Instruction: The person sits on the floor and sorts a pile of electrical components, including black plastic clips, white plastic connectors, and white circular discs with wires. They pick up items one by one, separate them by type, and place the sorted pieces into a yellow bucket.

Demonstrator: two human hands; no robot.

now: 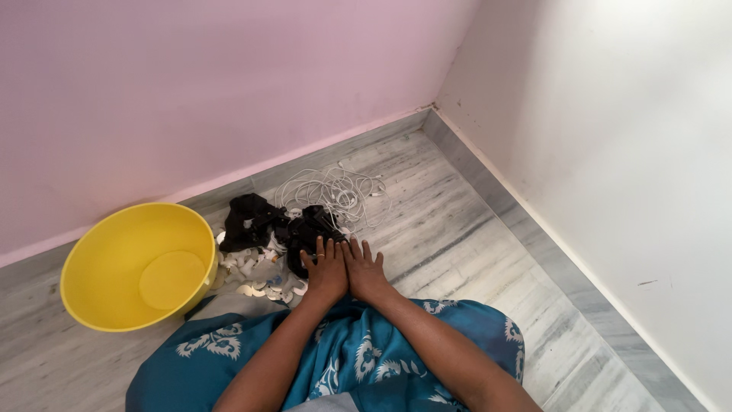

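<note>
Left hand (326, 271) and right hand (366, 272) lie side by side, palms down, fingers (329, 249) extended and gripping nothing, their tips touching the black cable bundle (305, 229) on the floor (457, 229), white cables (335, 191) just beyond, yellow tub (91, 252) left.

**Around the floor corner**

I see a yellow tub (137, 263) standing empty on the grey marble floor (473, 229) near the pink wall (213, 84). A white wall (610, 137) meets it at the corner. Teal patterned cloth (358, 358) spreads along the floor's near edge.
</note>
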